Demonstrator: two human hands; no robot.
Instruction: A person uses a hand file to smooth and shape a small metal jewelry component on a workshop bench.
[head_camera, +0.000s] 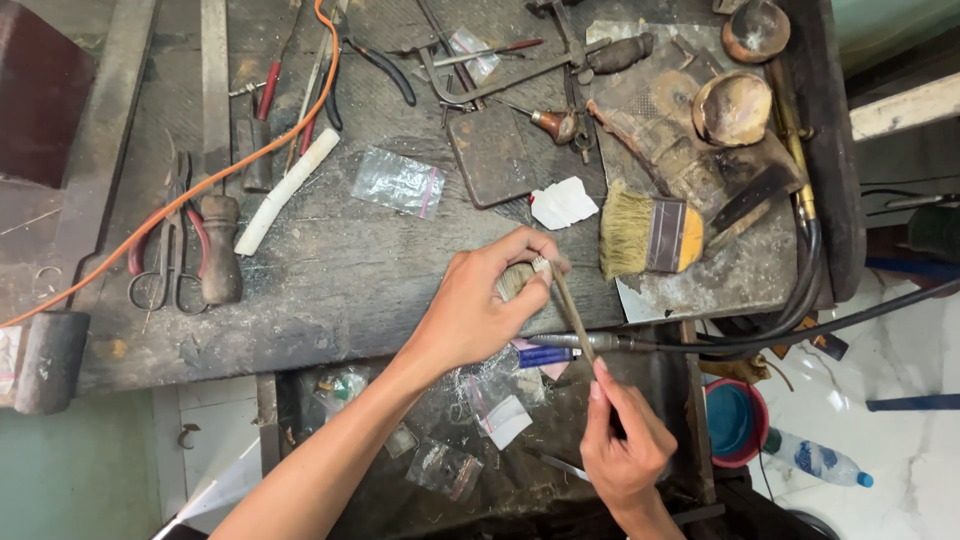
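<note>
Both hands are clamped on something, so no free fingers anywhere. From the head view: the left hand (480, 305) is curled shut around a small, pale, rounded piece (517, 279) pinched between thumb and fingertips, held just over the near edge of the workbench (330, 270). The right hand (625, 445) sits lower and closer to the body, fingers closed on the bottom end of a thin file-like tool (572, 315).

That tool is the relation that matters. Its long axis runs up and a bit to the left, from the right hand's grip toward the left hand, and the upper tip lands right on the small piece, touching it as far as I can tell. So the piece lies up and left of the right-hand grip, along the tool's own line, and the left hand is obviously the closer one since it's holding it.

Around them: a bristle brush (645, 235) lies just right of the left hand, a white scrap (562, 203) sits above it, a small plastic bag (398, 183) is further left, and scissors (170, 250) are well apart at the left side. A black hose (760, 335) runs in from the right, passing under the tool.
</note>
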